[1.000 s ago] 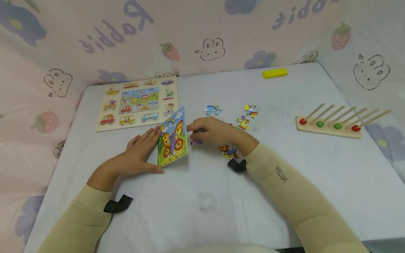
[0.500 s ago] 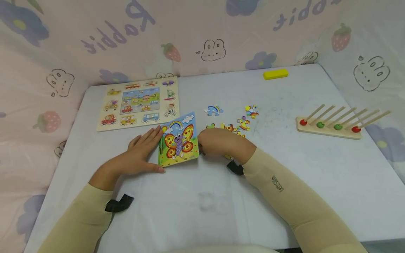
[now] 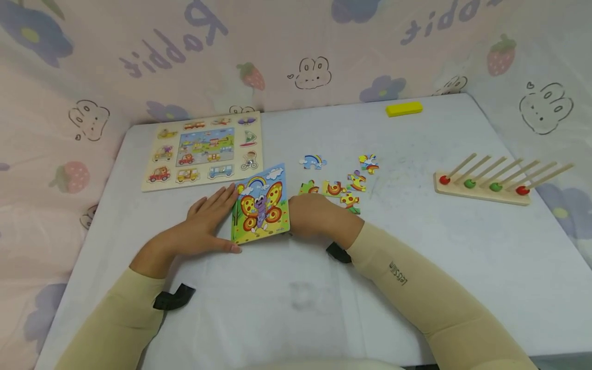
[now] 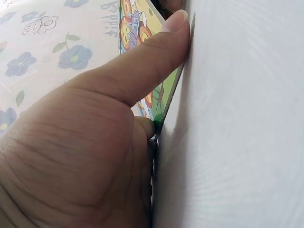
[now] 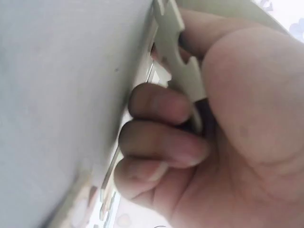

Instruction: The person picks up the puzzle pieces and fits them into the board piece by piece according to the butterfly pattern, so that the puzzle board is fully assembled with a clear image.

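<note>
A butterfly picture board [image 3: 261, 205] is tilted, its right side lifted off the white table. My left hand [image 3: 203, 223] lies along its left edge with fingers fairly straight, and the left thumb [image 4: 152, 57] reaches across its front edge in the left wrist view. My right hand [image 3: 316, 216] is at the board's right edge, its fingertips hidden behind the board in the head view. In the right wrist view, the right hand's curled fingers and thumb hold a pale-backed jigsaw piece [image 5: 178, 59]. Loose jigsaw pieces [image 3: 333, 188] lie just beyond this hand.
A wooden peg puzzle [image 3: 205, 177] with vehicles lies at the back left. Farther pieces include a rainbow jigsaw piece [image 3: 313, 162]. To the right stands a wooden rack [image 3: 481, 191] with slanted rods and red and green beads. A yellow block [image 3: 404, 109] sits near the back edge.
The board's right side has swung down to the right, so its picture faces up more. My right hand has come nearer and curled in at its edge. The left hand has stayed put.
</note>
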Motion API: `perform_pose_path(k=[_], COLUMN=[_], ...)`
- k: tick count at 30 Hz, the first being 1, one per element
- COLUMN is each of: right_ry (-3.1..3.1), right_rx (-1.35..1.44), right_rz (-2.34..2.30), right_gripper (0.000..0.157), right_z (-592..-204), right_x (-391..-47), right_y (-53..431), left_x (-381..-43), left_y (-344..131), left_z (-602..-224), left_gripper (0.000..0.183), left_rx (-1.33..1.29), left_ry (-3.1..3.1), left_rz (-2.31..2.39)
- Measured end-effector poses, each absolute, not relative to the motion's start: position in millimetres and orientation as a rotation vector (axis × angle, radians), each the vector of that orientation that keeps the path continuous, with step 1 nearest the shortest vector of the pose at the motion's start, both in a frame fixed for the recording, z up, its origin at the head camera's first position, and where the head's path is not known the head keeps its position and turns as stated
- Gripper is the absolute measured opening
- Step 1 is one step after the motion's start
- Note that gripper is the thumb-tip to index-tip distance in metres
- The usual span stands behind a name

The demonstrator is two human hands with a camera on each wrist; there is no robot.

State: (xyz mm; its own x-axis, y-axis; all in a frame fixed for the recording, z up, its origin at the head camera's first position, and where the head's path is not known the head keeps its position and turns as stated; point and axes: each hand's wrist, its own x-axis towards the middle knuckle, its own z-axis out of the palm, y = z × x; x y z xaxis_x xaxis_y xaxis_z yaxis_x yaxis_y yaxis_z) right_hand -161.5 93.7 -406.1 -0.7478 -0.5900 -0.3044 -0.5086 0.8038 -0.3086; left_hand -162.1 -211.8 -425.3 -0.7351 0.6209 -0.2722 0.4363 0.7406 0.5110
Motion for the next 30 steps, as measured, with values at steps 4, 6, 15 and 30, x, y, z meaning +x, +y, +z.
perform_pose_path(k=[4, 6, 15, 30], right_ry=[2.609, 2.620, 2.590, 2.468], right_rx=[-0.847, -0.865, -0.788, -0.476], right_rz=[-0.269, -0.243, -0.061, -0.382], right_gripper=[0.016, 0.016, 0.024, 0.062], right_z=[-400, -399, -386, -368], right_x=[-160, -159, -165, -196], right_y=[91, 90, 106, 165], left_x=[-161, -161, -161, -161], left_y=[-212, -213, -212, -212], left_z=[-425, -426, -425, -424], left_gripper=[0.135, 0.135, 0.135, 0.131], left_rx=[0.800, 0.794, 0.806, 0.818], left_ry=[2.510, 2.512, 2.505, 2.523], left_rz=[0.600, 0.592, 0.610, 0.589])
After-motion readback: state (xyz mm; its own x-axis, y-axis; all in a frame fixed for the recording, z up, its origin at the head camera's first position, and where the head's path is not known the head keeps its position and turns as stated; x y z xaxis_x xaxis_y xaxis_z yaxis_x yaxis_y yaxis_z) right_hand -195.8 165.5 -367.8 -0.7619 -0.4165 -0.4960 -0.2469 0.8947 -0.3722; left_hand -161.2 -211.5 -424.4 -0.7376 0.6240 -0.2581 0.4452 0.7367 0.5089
